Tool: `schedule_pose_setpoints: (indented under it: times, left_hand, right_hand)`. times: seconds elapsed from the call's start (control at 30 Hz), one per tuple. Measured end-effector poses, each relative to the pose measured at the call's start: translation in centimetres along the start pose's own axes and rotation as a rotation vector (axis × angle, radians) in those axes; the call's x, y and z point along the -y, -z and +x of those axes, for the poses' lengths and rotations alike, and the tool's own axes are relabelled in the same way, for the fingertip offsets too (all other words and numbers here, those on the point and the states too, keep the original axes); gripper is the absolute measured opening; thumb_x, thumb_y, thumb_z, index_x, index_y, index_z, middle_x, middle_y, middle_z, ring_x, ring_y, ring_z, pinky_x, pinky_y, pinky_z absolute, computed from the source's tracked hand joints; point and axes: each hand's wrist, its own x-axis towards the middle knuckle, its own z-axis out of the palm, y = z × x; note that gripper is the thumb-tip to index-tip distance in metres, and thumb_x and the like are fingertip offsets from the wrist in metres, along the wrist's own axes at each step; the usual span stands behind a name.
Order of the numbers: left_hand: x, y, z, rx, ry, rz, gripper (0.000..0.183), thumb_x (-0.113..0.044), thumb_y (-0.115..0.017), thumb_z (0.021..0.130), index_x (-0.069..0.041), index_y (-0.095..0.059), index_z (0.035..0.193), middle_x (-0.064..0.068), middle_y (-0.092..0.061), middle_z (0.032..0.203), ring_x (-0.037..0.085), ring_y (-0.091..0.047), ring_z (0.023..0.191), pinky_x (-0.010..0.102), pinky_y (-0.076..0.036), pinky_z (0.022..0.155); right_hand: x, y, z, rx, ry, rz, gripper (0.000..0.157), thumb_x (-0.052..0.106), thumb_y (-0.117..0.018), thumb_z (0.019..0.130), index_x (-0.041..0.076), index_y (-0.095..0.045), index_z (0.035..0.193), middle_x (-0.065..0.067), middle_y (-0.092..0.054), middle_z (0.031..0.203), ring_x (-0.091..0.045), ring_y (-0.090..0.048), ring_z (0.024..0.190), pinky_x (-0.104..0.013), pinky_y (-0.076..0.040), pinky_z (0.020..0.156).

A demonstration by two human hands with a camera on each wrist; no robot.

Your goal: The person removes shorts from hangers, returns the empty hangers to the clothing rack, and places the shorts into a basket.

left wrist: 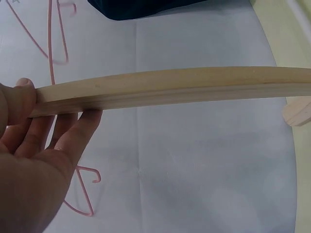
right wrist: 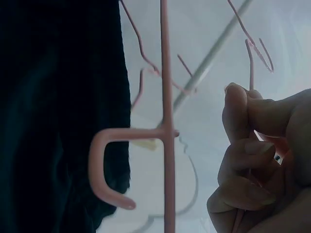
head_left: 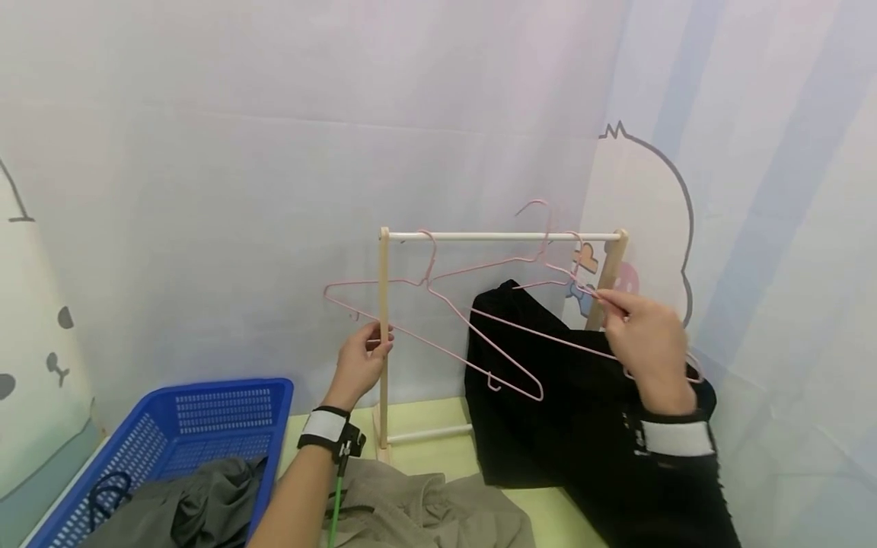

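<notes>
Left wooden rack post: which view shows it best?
The head view: the wooden post shows from top to foot, gripped by the left hand. The left wrist view shows only a stretch, close up; I can't make it out in the right wrist view.

The head view looks forward and slightly down from farthest back, taking in the blue basket (head_left: 222, 386), the wooden post (head_left: 384, 304), the white rail (head_left: 473, 237) and the backdrop (head_left: 274, 190). The left wrist view, turned sideways, faces the backdrop from close behind the left grip (head_left: 359, 361); the upright post crosses it lengthwise and the counter (head_left: 425, 415) edges its right. The right wrist view faces past a near pink hanger (right wrist: 167, 170) toward the rail, which the head view shares. Head and left wrist views share the post.
</notes>
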Motion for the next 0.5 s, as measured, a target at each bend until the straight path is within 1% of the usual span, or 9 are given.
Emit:
schedule_pose_setpoints:
  times: [0.1,0.2,0.23,0.37,0.5]
  left_hand:
    - [0.1,-0.3,0.1,-0.007,-0.001,0.009,0.029,-0.007,-0.061,0.104,-0.003,-0.065,0.133,0.015,-0.069,0.122,0.032,-0.066,0.114,0.044,-0.061,0.088]
    - [0.1,-0.4,0.3,-0.012,-0.002,0.013,0.029,-0.007,-0.061,0.104,-0.004,-0.066,0.133,0.014,-0.069,0.122,0.033,-0.066,0.114,0.045,-0.061,0.088]
    - [0.0,-0.4,0.4,-0.015,-0.003,0.013,0.028,-0.007,-0.061,0.104,-0.004,-0.066,0.132,0.014,-0.069,0.122,0.033,-0.066,0.114,0.046,-0.061,0.088]
    - [-0.1,-0.4,0.4,-0.022,-0.006,0.011,0.028,-0.007,-0.062,0.104,-0.004,-0.066,0.132,0.015,-0.07,0.121,0.033,-0.066,0.113,0.047,-0.061,0.088]
    - [-0.1,-0.5,0.5,-0.019,-0.007,0.01,0.028,-0.007,-0.062,0.104,-0.003,-0.066,0.132,0.015,-0.07,0.121,0.033,-0.067,0.113,0.046,-0.061,0.088]
  right_hand:
    - [0.7,-1.9,0.3,0.051,0.002,0.041,0.021,0.016,-0.07,0.098,0.011,-0.081,0.115,-0.009,-0.07,0.065,-0.025,-0.052,0.049,-0.033,-0.028,0.04]
    - [0.9,-3.4,0.3,0.076,0.006,0.068,0.021,0.017,-0.07,0.098,0.012,-0.081,0.115,-0.009,-0.072,0.07,-0.027,-0.057,0.053,-0.033,-0.033,0.042]
    - [0.9,-3.7,0.2,0.084,0.007,0.073,0.021,0.017,-0.07,0.098,0.012,-0.081,0.115,-0.009,-0.071,0.07,-0.027,-0.056,0.053,-0.033,-0.033,0.043]
    - [0.7,-4.9,-0.2,0.127,0.005,0.082,0.021,0.018,-0.071,0.099,0.012,-0.081,0.115,-0.006,-0.069,0.069,-0.022,-0.05,0.051,-0.033,-0.033,0.042]
    - [0.4,-5.4,-0.8,0.182,-0.006,0.088,0.022,0.019,-0.068,0.1,0.012,-0.08,0.117,-0.003,-0.069,0.068,-0.017,-0.047,0.047,-0.032,-0.032,0.041]
